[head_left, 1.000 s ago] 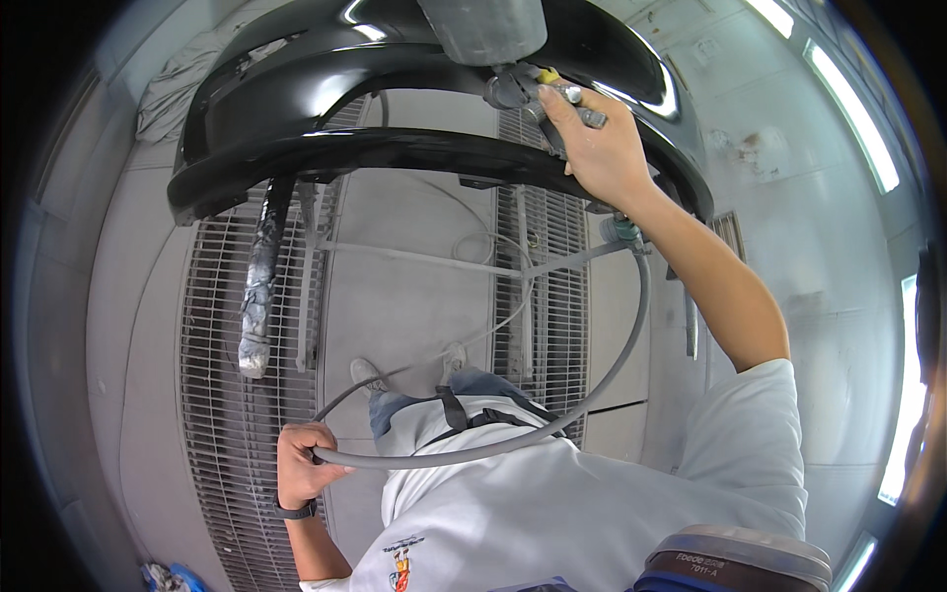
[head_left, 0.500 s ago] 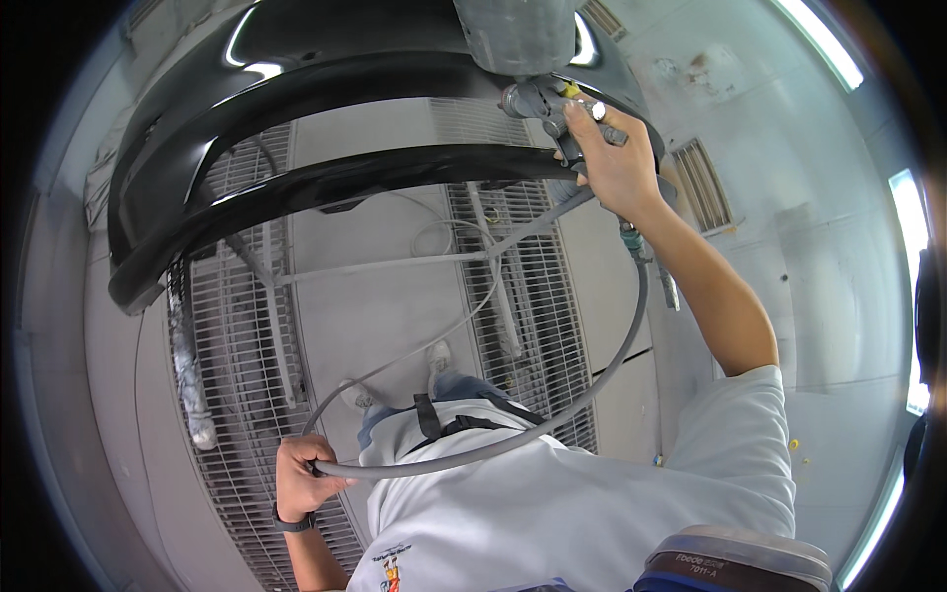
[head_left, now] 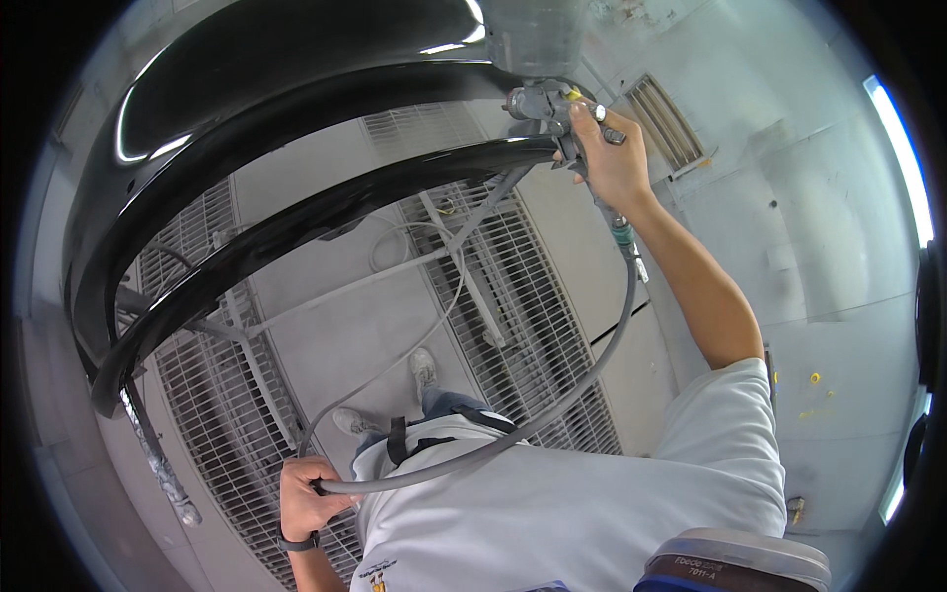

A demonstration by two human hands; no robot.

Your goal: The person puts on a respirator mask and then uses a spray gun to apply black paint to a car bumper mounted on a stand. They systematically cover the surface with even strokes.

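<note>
My right hand (head_left: 617, 163) grips a metal spray gun (head_left: 543, 107) by its handle, with a grey cup (head_left: 533, 35) on top. The gun is at the glossy black curved car bumper (head_left: 217, 79), near its upper right end; contact is not discernible. A teal fitting (head_left: 621, 233) joins a grey hose (head_left: 464, 461) to the gun's lower end. The hose crosses my white shirt to my left hand (head_left: 308, 493), which is closed around it beside my waist.
A grey metal stand (head_left: 345, 288) supports the bumper, with a foil-wrapped arm (head_left: 163, 464) at left. Floor grates (head_left: 528, 306) flank my feet. A thin hose loops behind. A wall vent (head_left: 663, 120) and light strip (head_left: 898, 158) are at right. A respirator (head_left: 735, 560) hangs low right.
My view has turned, so the bumper and stand sit farther left and tilted. My right hand and gun have shifted slightly right in view; both hands keep their grips.
</note>
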